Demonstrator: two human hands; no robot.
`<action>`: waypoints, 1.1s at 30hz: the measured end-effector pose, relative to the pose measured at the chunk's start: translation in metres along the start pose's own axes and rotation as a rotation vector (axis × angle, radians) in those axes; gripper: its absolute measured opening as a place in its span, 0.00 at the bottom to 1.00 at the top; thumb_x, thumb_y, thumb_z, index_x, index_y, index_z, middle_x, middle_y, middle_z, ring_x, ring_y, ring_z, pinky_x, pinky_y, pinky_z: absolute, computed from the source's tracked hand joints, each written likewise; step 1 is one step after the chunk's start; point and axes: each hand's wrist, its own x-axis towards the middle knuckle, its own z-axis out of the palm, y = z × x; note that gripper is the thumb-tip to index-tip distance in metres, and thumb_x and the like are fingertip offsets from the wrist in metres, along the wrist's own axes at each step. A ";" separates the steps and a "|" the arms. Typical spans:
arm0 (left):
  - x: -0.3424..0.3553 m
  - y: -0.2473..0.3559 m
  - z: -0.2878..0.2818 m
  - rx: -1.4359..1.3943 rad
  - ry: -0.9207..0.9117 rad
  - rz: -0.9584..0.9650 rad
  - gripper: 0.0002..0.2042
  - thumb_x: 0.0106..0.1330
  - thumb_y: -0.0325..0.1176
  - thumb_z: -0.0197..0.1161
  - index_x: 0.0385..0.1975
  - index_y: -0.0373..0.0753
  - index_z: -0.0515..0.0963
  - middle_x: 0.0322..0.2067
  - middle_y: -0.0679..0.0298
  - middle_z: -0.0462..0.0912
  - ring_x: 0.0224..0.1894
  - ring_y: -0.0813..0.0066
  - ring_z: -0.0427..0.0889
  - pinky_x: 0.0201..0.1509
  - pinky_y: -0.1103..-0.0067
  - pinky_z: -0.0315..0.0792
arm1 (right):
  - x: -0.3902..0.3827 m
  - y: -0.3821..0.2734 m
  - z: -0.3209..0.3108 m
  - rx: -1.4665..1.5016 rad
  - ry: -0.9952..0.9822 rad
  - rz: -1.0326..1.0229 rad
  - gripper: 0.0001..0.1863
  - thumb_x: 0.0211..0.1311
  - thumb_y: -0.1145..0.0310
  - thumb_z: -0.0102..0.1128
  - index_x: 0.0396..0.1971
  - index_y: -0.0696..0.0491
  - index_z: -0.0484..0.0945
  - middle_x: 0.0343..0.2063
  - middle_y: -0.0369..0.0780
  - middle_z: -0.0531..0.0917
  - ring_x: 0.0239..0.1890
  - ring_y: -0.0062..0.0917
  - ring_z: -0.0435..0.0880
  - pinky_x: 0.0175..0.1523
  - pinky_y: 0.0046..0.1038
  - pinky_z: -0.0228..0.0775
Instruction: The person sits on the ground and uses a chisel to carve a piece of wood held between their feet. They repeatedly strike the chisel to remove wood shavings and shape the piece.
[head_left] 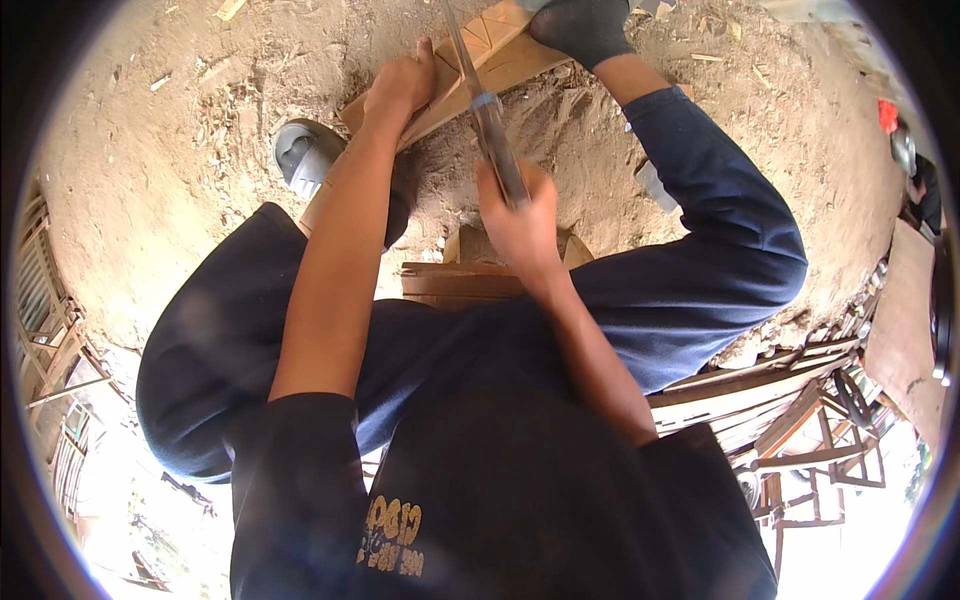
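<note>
My left hand point(402, 85) presses down on the near-left part of a wooden board point(490, 32), its fingers curled over the edge. Dark zigzag lines mark the board's far part. A second wooden piece point(515, 68) lies along it, just nearer to me. In my right hand point(525, 215) is a long, thin-bladed tool point(492, 135) with a dark handle and a bluish band at the blade's base. Its narrow blade points away from me and passes over the board. The blade is seen nearly edge-on, so its exact kind cannot be made out.
My right foot in a dark covering point(580, 30) rests at the board's far end. A grey shoe point(308, 158) is at the left. Beneath me is a low wooden seat point(455, 283). Wood chips lie on the dirt ground point(180, 140); planks point(740, 395) are stacked at the right.
</note>
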 end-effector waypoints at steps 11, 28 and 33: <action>0.012 -0.010 0.012 0.006 -0.013 0.012 0.40 0.76 0.61 0.25 0.58 0.32 0.77 0.60 0.40 0.75 0.66 0.42 0.71 0.70 0.56 0.64 | 0.014 -0.004 0.006 -0.063 -0.018 -0.023 0.13 0.66 0.69 0.60 0.23 0.60 0.76 0.15 0.36 0.73 0.21 0.14 0.69 0.27 0.28 0.64; -0.005 0.002 0.008 -0.033 0.002 0.018 0.39 0.76 0.59 0.27 0.56 0.31 0.79 0.60 0.38 0.75 0.65 0.41 0.72 0.71 0.57 0.64 | -0.026 0.007 -0.007 0.007 0.025 0.060 0.14 0.67 0.69 0.61 0.21 0.58 0.74 0.14 0.31 0.70 0.20 0.12 0.65 0.24 0.26 0.59; 0.006 -0.006 0.006 0.001 -0.007 0.025 0.39 0.76 0.59 0.28 0.56 0.32 0.79 0.60 0.39 0.74 0.65 0.41 0.71 0.71 0.57 0.64 | 0.020 -0.002 0.011 0.091 -0.013 0.009 0.12 0.67 0.70 0.60 0.24 0.58 0.75 0.16 0.31 0.72 0.21 0.11 0.66 0.24 0.27 0.60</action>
